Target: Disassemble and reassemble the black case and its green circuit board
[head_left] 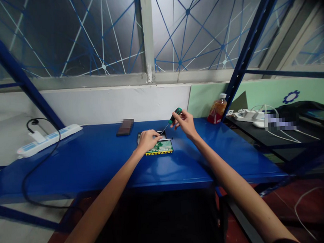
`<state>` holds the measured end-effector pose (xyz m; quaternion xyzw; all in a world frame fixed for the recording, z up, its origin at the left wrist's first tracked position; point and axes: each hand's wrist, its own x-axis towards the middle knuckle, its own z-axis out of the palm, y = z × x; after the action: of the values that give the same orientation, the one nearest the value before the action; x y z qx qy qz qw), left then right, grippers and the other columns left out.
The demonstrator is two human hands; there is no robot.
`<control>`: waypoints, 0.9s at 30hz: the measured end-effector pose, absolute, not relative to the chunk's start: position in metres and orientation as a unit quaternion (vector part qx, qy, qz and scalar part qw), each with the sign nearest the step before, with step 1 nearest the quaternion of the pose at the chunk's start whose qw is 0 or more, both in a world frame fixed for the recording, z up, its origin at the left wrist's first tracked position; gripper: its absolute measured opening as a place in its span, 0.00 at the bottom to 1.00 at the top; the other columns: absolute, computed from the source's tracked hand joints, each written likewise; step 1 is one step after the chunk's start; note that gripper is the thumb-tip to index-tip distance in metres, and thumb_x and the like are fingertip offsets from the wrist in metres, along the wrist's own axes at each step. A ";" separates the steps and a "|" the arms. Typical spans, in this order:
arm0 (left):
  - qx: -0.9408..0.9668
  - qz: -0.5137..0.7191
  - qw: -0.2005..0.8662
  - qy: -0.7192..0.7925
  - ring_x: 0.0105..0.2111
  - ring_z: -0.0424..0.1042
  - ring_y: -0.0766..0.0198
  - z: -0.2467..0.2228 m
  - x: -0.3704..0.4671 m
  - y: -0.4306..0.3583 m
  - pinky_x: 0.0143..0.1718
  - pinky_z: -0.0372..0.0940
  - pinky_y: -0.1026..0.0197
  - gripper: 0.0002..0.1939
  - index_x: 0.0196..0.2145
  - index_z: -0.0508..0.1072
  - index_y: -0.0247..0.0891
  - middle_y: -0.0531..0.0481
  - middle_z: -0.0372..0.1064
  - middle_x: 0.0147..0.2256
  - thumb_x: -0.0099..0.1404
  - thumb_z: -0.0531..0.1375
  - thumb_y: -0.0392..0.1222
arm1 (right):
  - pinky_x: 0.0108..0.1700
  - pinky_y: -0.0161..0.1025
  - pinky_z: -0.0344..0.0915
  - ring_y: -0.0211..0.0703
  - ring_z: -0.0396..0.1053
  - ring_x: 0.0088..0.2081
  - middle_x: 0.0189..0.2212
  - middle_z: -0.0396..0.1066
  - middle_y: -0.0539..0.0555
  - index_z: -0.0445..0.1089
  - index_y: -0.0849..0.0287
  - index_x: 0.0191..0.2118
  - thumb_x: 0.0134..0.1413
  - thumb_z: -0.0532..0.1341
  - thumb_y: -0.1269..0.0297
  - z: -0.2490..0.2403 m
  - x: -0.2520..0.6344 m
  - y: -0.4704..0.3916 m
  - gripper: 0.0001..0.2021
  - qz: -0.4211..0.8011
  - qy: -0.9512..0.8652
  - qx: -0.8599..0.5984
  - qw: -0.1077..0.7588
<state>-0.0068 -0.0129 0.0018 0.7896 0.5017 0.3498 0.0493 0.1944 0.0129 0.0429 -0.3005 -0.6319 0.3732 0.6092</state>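
Note:
My right hand [185, 123] is closed round the green and black handle of a screwdriver [175, 116]. The shaft slants down and left to the fingertips of my left hand [149, 140]. Those fingers are pinched together at the tip, and whatever they hold there is too small to make out. Beneath the left hand lies a green circuit board [164, 146] with a row of yellow connectors along its front edge. Behind it is a dark-framed part, largely covered by the left hand.
The blue table [99, 167] carries a dark flat object [125, 127] behind the left hand. A white power strip [51, 140] with a black cable lies at left. At the back right stands a bottle [217, 109]. Blue metal posts rise at both sides.

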 end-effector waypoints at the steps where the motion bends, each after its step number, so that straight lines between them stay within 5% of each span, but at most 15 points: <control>1: 0.789 0.348 0.049 0.504 0.35 0.75 0.59 0.002 -0.007 -0.013 0.38 0.65 0.61 0.05 0.31 0.81 0.41 0.50 0.78 0.34 0.60 0.65 0.42 | 0.17 0.31 0.66 0.38 0.72 0.21 0.24 0.71 0.50 0.62 0.57 0.34 0.50 0.63 0.43 0.044 0.195 0.012 0.21 0.370 -0.640 -0.300 0.603; 22: 0.799 0.324 0.029 0.505 0.36 0.75 0.59 0.002 -0.011 -0.013 0.38 0.63 0.62 0.04 0.31 0.81 0.41 0.50 0.78 0.34 0.59 0.65 0.42 | 0.18 0.32 0.66 0.35 0.70 0.21 0.30 0.71 0.52 0.64 0.57 0.35 0.51 0.62 0.44 0.047 0.191 -0.001 0.19 0.358 -0.668 -0.294 0.582; 27: 0.796 0.322 0.037 0.512 0.37 0.75 0.59 0.002 -0.011 -0.012 0.39 0.64 0.62 0.05 0.32 0.81 0.42 0.50 0.78 0.35 0.59 0.65 0.42 | 0.19 0.32 0.66 0.35 0.70 0.21 0.30 0.71 0.51 0.65 0.56 0.42 0.50 0.63 0.45 0.047 0.189 -0.002 0.21 0.326 -0.661 -0.309 0.601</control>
<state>-0.0108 -0.0125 0.0024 0.7956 0.5115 0.3225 0.0369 0.1888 -0.0015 0.0468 -0.3092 -0.6609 0.3265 0.6008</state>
